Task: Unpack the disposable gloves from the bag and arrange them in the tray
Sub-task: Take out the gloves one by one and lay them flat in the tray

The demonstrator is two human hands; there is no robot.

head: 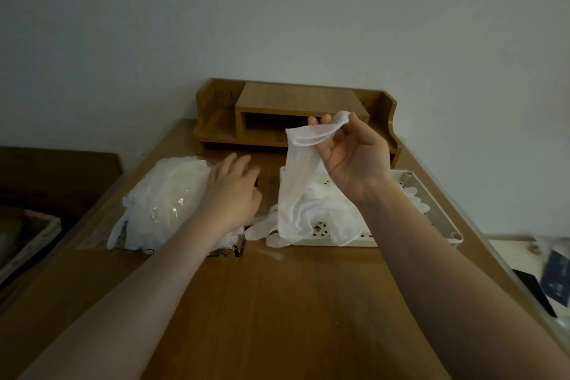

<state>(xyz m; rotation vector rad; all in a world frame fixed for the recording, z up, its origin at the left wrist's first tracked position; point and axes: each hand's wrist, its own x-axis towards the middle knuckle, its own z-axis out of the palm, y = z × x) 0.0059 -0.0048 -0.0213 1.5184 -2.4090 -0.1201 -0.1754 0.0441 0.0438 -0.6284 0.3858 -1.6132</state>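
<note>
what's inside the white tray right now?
A loose pile of white gloves lies in the tray, some fingers draped over its near-left edge. The held glove and right hand cover part of it; the floor beneath is mostly hidden.

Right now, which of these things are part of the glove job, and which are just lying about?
Job: glove pinched by right hand; bag of gloves under left hand; tray.
Lying about: wooden desk organiser; dark items at right edge.

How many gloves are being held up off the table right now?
1. A single glove hangs from the right hand, pinched at its cuff above the tray. The left hand holds none; more gloves lie heaped in the tray and the bag, too tangled to count.
</note>
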